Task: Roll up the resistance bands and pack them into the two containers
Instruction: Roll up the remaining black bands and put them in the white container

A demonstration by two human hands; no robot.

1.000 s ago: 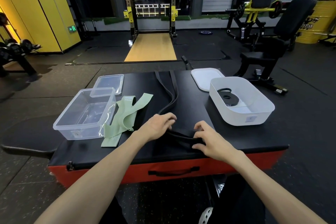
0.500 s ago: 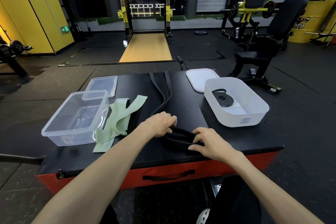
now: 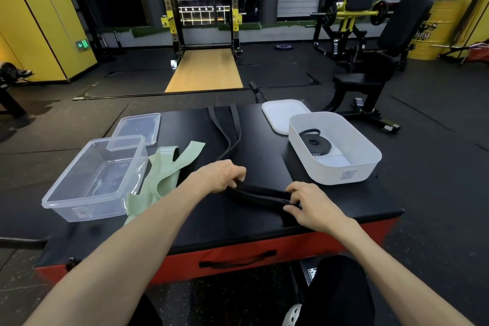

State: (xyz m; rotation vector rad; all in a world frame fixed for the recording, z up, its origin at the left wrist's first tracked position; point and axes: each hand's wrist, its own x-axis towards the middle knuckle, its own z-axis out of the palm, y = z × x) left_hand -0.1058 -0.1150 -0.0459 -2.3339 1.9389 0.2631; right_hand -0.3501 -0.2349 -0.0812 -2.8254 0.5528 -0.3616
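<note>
A long black resistance band point(image 3: 260, 194) lies on the black padded box point(image 3: 206, 222), its far end trailing to the back edge. My left hand point(image 3: 221, 179) grips the near loop at its left end and my right hand point(image 3: 308, 202) pinches its right end, holding the fold flat between them. A pale green band point(image 3: 169, 172) lies loose beside a clear container point(image 3: 66, 196) on the left. On the right, a white container point(image 3: 352, 172) holds one rolled black band point(image 3: 316, 142).
A clear lid point(image 3: 140, 127) lies behind the clear container and a white lid point(image 3: 281, 114) behind the white one. The box has a red front with a black handle point(image 3: 238, 262). A squat rack point(image 3: 201, 16) and a weight bench point(image 3: 370, 71) stand beyond.
Both hands have drawn the near end of the black band closer and spread apart, stretching the fold into a flat strip. The camera view has shifted slightly left.
</note>
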